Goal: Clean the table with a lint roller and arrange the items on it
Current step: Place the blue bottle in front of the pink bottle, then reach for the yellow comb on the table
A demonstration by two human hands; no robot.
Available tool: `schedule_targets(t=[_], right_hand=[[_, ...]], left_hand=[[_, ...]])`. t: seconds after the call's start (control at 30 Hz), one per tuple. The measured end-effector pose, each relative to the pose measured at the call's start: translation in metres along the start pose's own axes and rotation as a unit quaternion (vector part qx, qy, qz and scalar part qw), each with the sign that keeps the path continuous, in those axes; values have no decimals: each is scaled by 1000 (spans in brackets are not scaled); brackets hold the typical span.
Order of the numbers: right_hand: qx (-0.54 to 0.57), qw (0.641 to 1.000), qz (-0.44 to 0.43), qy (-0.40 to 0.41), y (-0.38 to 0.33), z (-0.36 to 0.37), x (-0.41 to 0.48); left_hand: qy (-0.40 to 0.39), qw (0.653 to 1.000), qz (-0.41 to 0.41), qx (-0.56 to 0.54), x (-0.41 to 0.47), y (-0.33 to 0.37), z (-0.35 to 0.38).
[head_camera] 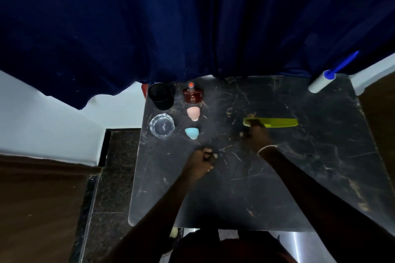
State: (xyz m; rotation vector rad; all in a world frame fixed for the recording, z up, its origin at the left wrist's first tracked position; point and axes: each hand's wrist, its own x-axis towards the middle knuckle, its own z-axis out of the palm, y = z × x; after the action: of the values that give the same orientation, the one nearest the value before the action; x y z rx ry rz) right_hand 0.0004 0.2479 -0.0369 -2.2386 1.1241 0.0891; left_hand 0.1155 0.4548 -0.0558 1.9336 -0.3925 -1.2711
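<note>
A black marbled table [299,177] fills the middle of the view. On it lies a lime-green comb [277,122], and my right hand [255,137] grips its left end. My left hand [202,161] hovers low over the table as a loose fist, holding nothing. The lint roller [321,82], white with a blue handle, rests at the far right corner. At the far left stand a black cup [160,95], a dark red bottle [192,94], a pink sponge [193,113], a blue sponge [192,133] and a glass ashtray [161,128].
A dark blue curtain [192,28] hangs right behind the table's far edge. White wall [53,124] and dark speckled floor [115,177] lie to the left. The table's surface shows pale scratches and specks.
</note>
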Motion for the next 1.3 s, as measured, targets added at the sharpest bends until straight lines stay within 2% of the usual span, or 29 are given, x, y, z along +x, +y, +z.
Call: schedule_targets(t=[0.1, 0.23, 0.33, 0.47, 0.57, 0.63, 0.7, 0.87, 0.97, 1.07, 1.3], right_hand=[[-46, 999, 22, 11, 38, -35, 11], [-115, 990, 55, -56, 80, -71, 26], [-159, 981, 26, -108, 97, -86, 37], [-174, 975, -4, -137, 104, -86, 45], [-134, 980, -14, -148, 104, -75, 41], [-114, 986, -18, -122, 100, -65, 36], [-96, 990, -25, -101, 93, -52, 32], [-57, 992, -16, -115, 59, -21, 31], [-42, 994, -13, -97, 32, -5, 39], [-36, 994, 0, -100, 7, 9, 46], [-64, 996, 10, -62, -30, 33, 71]], left_hand=[[-6, 999, -11, -51, 13, 29, 46], [-13, 982, -54, -180, 31, 75, 106], [-1, 985, -68, -161, 44, 94, 137], [50, 991, -28, -123, 55, 101, 164], [22, 984, -83, -157, 58, 101, 174], [29, 969, -104, -224, 57, 99, 177], [46, 965, -95, -242, 58, 101, 175], [109, 977, -8, -182, 60, 100, 140], [114, 982, 19, -152, 63, 97, 115], [135, 988, 29, -66, 67, 89, 96], [163, 980, 66, -94, 64, 72, 70]])
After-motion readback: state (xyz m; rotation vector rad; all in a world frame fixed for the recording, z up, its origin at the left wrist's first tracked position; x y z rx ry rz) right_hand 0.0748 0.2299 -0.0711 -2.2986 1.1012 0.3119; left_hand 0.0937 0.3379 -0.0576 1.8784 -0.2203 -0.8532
